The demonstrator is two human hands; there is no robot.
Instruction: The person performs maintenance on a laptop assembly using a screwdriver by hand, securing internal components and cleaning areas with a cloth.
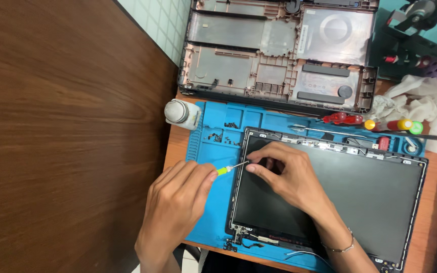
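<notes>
— The left hand [178, 202], what is it doing?

— It is closed around a small screwdriver [231, 168] with a yellow-green grip. The metal tip points right, to the left edge of a laptop screen [360, 197] lying flat on a blue work mat [211, 151].

— And the right hand [284, 177]?

— It rests on the dark glass near the upper left corner. The fingers are curled, and the fingertips [253, 169] pinch together right at the screwdriver tip. Whether they grip a screw I cannot tell; it is too small.

— What else lies around?

— A cluster of tiny dark screws [223, 132] sits in the mat's compartments, just above the left hand. A white bottle [180, 114] lies on the wooden table at the mat's upper left corner. Above the mat lies an empty laptop bottom shell [279, 50], inside up. Red-handled screwdrivers [344, 119] lie along the mat's top edge, and a crumpled white cloth [426, 108] sits to the right of them. A thin bracelet [342, 247] circles the right wrist.
</notes>
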